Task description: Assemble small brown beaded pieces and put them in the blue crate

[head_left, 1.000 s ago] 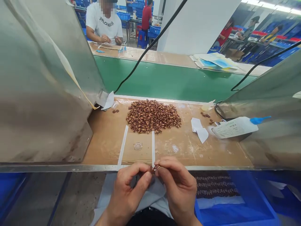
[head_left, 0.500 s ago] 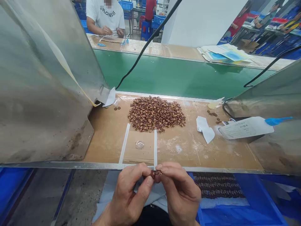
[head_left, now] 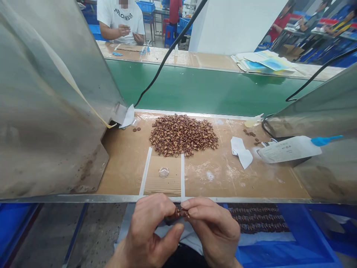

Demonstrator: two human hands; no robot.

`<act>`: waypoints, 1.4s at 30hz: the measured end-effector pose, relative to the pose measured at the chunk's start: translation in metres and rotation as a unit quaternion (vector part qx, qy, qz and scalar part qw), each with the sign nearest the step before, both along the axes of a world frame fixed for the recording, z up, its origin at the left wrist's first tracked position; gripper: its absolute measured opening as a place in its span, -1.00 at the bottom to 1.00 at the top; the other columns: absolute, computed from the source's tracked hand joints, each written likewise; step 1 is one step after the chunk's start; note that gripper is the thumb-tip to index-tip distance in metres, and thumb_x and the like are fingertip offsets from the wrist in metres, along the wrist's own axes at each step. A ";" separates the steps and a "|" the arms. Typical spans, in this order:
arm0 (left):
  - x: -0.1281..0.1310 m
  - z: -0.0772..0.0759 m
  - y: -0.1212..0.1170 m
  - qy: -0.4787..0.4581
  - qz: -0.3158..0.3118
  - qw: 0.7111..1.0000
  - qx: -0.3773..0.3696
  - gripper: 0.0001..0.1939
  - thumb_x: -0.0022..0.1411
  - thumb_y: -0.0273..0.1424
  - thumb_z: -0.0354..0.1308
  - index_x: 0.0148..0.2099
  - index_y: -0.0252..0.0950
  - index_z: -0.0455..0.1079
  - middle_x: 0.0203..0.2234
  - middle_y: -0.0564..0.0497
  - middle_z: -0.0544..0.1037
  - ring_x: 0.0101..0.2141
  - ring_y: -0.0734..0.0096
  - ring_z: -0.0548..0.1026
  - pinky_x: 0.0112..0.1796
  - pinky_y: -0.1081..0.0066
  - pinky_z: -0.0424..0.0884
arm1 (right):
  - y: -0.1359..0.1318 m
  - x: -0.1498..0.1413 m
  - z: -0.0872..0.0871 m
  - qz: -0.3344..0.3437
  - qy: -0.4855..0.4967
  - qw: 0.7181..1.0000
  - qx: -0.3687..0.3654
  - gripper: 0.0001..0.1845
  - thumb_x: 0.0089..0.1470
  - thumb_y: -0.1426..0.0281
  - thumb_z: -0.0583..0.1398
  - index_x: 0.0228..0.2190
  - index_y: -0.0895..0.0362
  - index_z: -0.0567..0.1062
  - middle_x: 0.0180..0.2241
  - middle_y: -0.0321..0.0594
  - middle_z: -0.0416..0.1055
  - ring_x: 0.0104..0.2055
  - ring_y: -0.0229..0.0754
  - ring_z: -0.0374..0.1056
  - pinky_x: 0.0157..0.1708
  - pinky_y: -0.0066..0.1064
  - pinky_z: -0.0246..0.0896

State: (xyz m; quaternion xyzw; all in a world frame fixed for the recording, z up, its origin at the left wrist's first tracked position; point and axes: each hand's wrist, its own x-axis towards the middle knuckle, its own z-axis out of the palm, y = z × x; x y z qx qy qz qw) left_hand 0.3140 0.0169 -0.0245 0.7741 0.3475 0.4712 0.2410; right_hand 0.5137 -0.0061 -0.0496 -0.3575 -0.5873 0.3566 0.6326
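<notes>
Your right hand (head_left: 214, 227) pinches a small piece (head_left: 183, 213) in front of the table (head_left: 228, 182), near its edge. The piece looks dark reddish-brown and slightly glossy, its exact shape too small to read. Your left hand (head_left: 153, 227) meets it, thumb apart; I cannot tell whether those fingers grip.

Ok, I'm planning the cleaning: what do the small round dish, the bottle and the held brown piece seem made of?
Round dish: clear, glossy glass or plastic; the cardboard shows through. Bottle: probably plastic, semi-gloss, by its milky white wall. Held brown piece: perhaps plastic, slightly shiny, from small highlights; too small to be sure.
</notes>
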 end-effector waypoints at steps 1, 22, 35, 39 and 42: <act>0.000 0.000 0.001 0.002 0.001 1.000 0.015 -0.93 0.66 -0.39 0.19 -0.02 -0.18 0.44 -0.39 0.06 0.65 -0.43 0.34 0.66 -0.33 0.34 0.52 | 0.001 0.001 0.001 0.012 0.001 1.000 0.004 -0.67 0.48 0.62 0.44 0.06 -0.06 0.80 -0.03 -0.25 0.84 -0.08 -0.16 0.80 -0.05 -0.41 0.80; 0.009 0.006 0.012 0.010 0.005 0.997 0.070 -0.81 0.49 -0.63 0.23 -0.07 -0.20 0.48 -0.43 0.04 0.65 -0.49 0.33 0.66 -0.37 0.39 0.59 | 0.006 0.003 -0.005 0.065 0.065 0.996 -0.002 -0.63 0.55 0.54 0.43 0.18 -0.15 0.80 0.08 -0.29 0.84 0.00 -0.19 0.83 0.09 -0.41 0.80; 0.013 0.008 0.014 0.058 0.010 0.995 0.082 -0.79 0.46 -0.61 0.25 -0.03 -0.17 0.52 -0.41 0.05 0.72 -0.46 0.28 0.73 -0.35 0.38 0.65 | 0.008 0.005 -0.005 0.044 0.074 0.996 -0.001 -0.71 0.52 0.50 0.47 0.12 -0.12 0.83 0.02 -0.24 0.85 -0.04 -0.12 0.85 0.02 -0.36 0.83; -0.001 -0.020 0.005 0.076 -0.004 0.994 0.072 -0.90 0.51 -0.45 0.35 0.03 -0.21 0.64 -0.27 -0.05 0.82 -0.30 0.21 0.82 -0.16 0.33 0.73 | 0.000 0.038 -0.002 0.009 0.078 0.996 -0.030 -0.87 0.54 0.42 0.47 0.00 -0.04 0.85 -0.01 -0.18 0.86 -0.06 -0.09 0.85 0.01 -0.33 0.82; -0.012 -0.060 -0.003 0.082 -0.021 0.996 0.023 -0.88 0.48 -0.36 0.46 0.04 -0.17 0.71 -0.17 -0.06 0.86 -0.18 0.12 0.84 -0.01 0.25 0.71 | -0.024 0.109 -0.006 -0.160 0.001 0.982 -0.097 -0.91 0.54 0.37 0.45 -0.08 0.00 0.84 -0.11 -0.19 0.84 -0.21 -0.12 0.80 -0.12 -0.33 0.79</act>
